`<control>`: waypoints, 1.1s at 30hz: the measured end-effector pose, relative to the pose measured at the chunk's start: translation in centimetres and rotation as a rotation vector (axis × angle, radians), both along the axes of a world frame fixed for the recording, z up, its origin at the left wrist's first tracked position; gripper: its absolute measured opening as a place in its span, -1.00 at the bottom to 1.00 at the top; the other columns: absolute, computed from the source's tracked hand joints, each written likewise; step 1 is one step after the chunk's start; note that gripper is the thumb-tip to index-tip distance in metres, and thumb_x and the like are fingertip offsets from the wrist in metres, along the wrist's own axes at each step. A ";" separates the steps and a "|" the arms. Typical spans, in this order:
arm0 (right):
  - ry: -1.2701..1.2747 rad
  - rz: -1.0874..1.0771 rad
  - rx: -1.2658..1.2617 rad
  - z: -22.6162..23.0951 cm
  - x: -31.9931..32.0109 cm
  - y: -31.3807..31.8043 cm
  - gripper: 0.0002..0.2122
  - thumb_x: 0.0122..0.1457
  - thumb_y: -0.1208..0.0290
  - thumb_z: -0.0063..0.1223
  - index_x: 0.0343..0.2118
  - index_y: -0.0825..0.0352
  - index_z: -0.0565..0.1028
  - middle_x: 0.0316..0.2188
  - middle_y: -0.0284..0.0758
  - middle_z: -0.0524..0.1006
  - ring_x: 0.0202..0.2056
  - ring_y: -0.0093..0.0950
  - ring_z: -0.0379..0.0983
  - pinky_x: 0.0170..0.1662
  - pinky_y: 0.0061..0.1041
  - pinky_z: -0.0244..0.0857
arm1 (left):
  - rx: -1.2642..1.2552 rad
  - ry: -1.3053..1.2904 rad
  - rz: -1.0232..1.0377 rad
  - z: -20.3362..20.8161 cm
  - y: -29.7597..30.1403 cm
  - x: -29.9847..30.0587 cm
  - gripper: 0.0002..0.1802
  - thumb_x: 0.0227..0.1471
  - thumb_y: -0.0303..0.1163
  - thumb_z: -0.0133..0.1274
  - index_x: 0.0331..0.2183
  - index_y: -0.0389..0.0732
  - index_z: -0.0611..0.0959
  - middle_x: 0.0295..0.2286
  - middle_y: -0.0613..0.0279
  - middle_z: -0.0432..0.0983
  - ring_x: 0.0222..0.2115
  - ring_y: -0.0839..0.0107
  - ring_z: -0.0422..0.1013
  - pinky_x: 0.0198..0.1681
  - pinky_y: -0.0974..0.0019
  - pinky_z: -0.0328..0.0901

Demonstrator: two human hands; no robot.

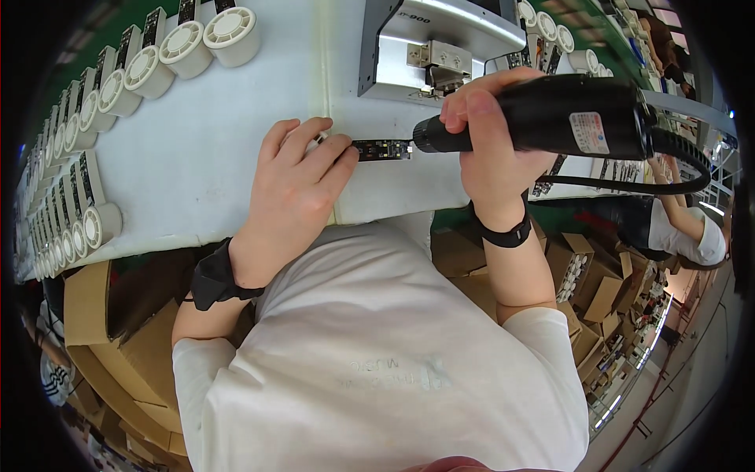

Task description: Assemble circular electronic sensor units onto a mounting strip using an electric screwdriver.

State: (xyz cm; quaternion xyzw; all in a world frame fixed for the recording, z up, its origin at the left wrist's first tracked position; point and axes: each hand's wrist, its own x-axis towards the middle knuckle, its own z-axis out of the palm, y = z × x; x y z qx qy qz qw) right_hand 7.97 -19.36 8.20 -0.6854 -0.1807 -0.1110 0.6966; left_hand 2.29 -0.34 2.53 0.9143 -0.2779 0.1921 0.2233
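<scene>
Left hand: your left hand (295, 177) lies palm down on the white bench surface (204, 149), fingers curled loosely, with the fingertips (340, 148) pressing on the near end of the narrow dark circuit board strip (383, 149); it pins the strip rather than closing around it
Right hand: your right hand (494, 138) is wrapped tight around the black cylindrical electric screwdriver (550, 118), held level (a black band sits on that wrist)
Screwdriver tip: the nose of the tool meets the right end of the strip, touching or just short of it; I cannot tell which
Strip position: flat on the bench, between your two hands, just in front of the grey metal machine housing (440, 39)
Cable: a black cord (676, 169) loops from the rear of the tool
Left side: rows of white round ribbed parts (185, 47) line the far and left edges of the bench
Below bench: brown cardboard boxes (598, 291) are stacked to your right
</scene>
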 end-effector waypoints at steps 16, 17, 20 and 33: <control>-0.260 -0.120 0.082 3.6 3.8 0.5 -0.74 0.02 0.62 -0.05 -0.20 0.47 0.25 -0.65 -0.24 0.37 -0.64 -0.44 0.30 -0.48 -0.35 0.32 | -0.030 0.017 0.008 0.4 0.7 -0.9 -0.71 -0.23 -0.49 0.07 -0.31 -0.25 0.58 -0.17 0.13 0.42 -0.06 0.16 0.30 0.03 0.01 0.13; -0.262 -0.116 0.083 3.6 3.8 0.6 -0.74 0.02 0.62 -0.05 -0.20 0.47 0.25 -0.65 -0.24 0.37 -0.64 -0.44 0.30 -0.48 -0.35 0.32 | -0.079 0.039 0.041 0.6 0.9 -1.2 -0.65 -0.22 -0.49 0.10 -0.25 -0.25 0.55 -0.12 0.09 0.39 -0.05 0.13 0.28 0.03 0.01 0.14; -0.246 -0.082 0.163 3.5 3.6 0.6 -0.73 0.02 0.63 -0.03 -0.20 0.47 0.25 -0.66 -0.23 0.38 -0.66 -0.44 0.29 -0.50 -0.34 0.32 | -0.175 0.085 0.112 0.4 1.5 -2.1 -0.54 -0.20 -0.49 0.16 -0.14 -0.27 0.49 -0.04 -0.01 0.32 -0.01 0.06 0.26 0.03 0.00 0.16; -0.158 -0.057 0.027 3.7 4.2 0.6 -0.78 0.02 0.63 -0.03 -0.25 0.46 0.29 -0.69 -0.25 0.39 -0.66 -0.46 0.31 -0.49 -0.41 0.31 | -0.558 0.363 0.195 -2.5 1.6 -2.9 -0.22 -0.15 -0.51 0.20 0.09 -0.35 0.20 0.02 -0.12 0.24 -0.03 -0.01 0.29 -0.03 0.18 0.28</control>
